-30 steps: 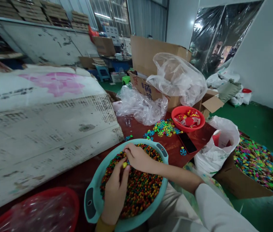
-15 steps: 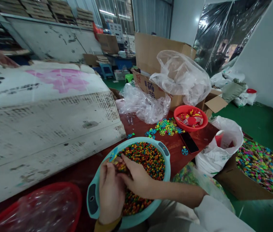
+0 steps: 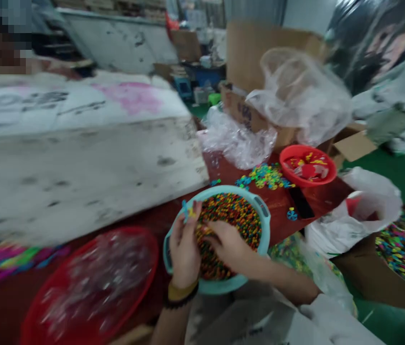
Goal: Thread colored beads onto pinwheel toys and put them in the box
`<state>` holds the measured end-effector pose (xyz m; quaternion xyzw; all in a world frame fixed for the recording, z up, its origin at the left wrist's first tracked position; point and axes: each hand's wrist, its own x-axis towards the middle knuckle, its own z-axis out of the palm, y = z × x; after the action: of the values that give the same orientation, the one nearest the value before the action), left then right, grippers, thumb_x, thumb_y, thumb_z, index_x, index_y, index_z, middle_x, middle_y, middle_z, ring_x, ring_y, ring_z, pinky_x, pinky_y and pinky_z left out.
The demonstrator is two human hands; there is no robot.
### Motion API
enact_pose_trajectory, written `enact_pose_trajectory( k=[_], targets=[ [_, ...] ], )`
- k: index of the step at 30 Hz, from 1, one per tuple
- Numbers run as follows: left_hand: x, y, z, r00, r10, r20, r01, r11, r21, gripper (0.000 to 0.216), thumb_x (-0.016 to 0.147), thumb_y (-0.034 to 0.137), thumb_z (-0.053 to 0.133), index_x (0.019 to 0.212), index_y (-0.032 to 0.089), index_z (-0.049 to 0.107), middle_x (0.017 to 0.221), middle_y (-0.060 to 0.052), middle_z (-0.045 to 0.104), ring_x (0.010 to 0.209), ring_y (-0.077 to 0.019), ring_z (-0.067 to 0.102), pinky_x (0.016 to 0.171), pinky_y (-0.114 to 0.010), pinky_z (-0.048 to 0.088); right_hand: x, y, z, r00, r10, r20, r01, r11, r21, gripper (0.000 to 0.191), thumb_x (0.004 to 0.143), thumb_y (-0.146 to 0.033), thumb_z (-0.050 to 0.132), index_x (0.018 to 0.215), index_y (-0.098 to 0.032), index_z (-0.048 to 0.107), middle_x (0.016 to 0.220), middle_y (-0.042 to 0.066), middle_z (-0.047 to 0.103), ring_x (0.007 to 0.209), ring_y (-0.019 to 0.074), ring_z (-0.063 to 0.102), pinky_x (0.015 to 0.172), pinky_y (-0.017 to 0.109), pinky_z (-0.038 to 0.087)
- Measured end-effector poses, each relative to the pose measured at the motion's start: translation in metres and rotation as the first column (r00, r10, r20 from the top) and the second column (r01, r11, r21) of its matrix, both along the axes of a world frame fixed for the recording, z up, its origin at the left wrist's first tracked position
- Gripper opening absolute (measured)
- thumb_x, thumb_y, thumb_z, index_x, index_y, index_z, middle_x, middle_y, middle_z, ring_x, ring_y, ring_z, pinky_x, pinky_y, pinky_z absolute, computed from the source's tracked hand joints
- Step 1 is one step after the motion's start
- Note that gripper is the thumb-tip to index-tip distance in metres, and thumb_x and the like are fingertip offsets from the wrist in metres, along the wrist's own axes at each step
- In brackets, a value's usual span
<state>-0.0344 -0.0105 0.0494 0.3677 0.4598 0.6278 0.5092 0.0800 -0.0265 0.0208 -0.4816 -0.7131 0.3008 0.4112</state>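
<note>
A light-blue basin of small multicoloured beads stands on the dark red table. Over its left side, my left hand is closed on a small blue and yellow plastic piece, which sticks up past the fingertips. My right hand is just to the right above the beads, its fingers bent together toward my left hand. Blur hides what lies between its fingertips.
A red basin of clear plastic pieces is at lower left. Small wheel-like pieces, a phone and a red bowl lie behind. A white carton stands at left, a white sack at right.
The view has swung left and down, bringing more of the red basin into sight. My hands have drawn apart, the left keeping the blue and yellow piece.
</note>
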Motion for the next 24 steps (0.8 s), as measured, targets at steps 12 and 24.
enact_pose_trajectory(
  k=[12, 24],
  targets=[
    [-0.008, -0.013, -0.02, 0.95, -0.193, 0.245, 0.182, 0.981, 0.068, 0.03, 0.098, 0.048, 0.067, 0.111, 0.022, 0.075, 0.139, -0.007, 0.071, 0.142, -0.0266, 0.059, 0.127, -0.046, 0.041, 0.006, -0.012, -0.005, 0.995, 0.087, -0.045, -0.085, 0.995, 0.054, 0.027, 0.103, -0.033, 0.054, 0.123, -0.018, 0.065, 0.107, 0.014, 0.074, 0.097, 0.027, 0.071, 0.085, 0.038, 0.058],
    [0.009, -0.025, -0.014, 0.968, -0.008, 0.251, -0.006, 0.998, 0.055, 0.025, 0.099, 0.047, 0.066, 0.102, 0.022, 0.07, 0.139, -0.007, 0.068, 0.151, -0.0336, 0.048, 0.123, -0.052, 0.042, 0.009, -0.025, 0.003, 0.999, 0.032, -0.039, -0.026, 0.991, 0.134, 0.025, 0.104, -0.028, 0.052, 0.127, -0.022, 0.061, 0.111, 0.012, 0.071, 0.104, 0.0278, 0.068, 0.092, 0.043, 0.057]
  ],
)
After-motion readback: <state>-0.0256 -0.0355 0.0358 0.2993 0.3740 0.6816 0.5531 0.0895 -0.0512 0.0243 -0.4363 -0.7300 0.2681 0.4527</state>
